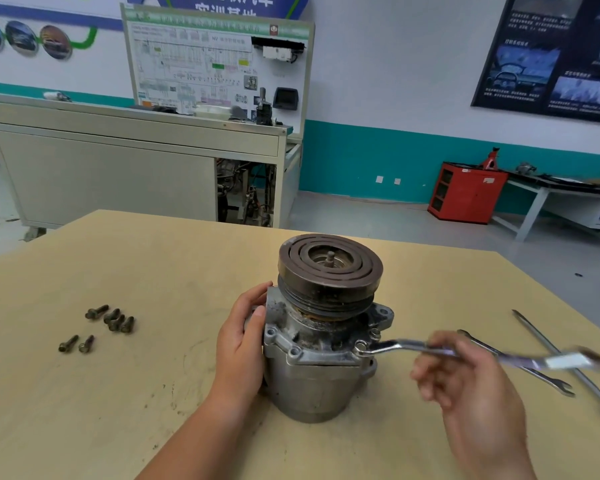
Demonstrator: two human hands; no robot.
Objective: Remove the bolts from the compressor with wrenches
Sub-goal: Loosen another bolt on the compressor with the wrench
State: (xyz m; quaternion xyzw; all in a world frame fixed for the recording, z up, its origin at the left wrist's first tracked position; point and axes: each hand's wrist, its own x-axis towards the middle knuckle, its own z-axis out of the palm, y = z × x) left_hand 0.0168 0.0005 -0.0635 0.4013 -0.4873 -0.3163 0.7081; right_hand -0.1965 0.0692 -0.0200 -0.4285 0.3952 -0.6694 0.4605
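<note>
Head view: compressor [319, 379] stands upright between our hands. Left hand [243, 337] grips its housing; right hand [465, 375] holds the wrench [395, 346], ring end on a flange bolt [361, 346]. Cast metal, likely heavy, rigid, greasy: we brace the body and pull at the handle's end.

Single view, head-worn, wide-angle: faces forward and down across the table [136, 278]; compressor [321, 368] near, at centre frame; workshop wall [395, 81] far behind, filling the upper part.
</note>
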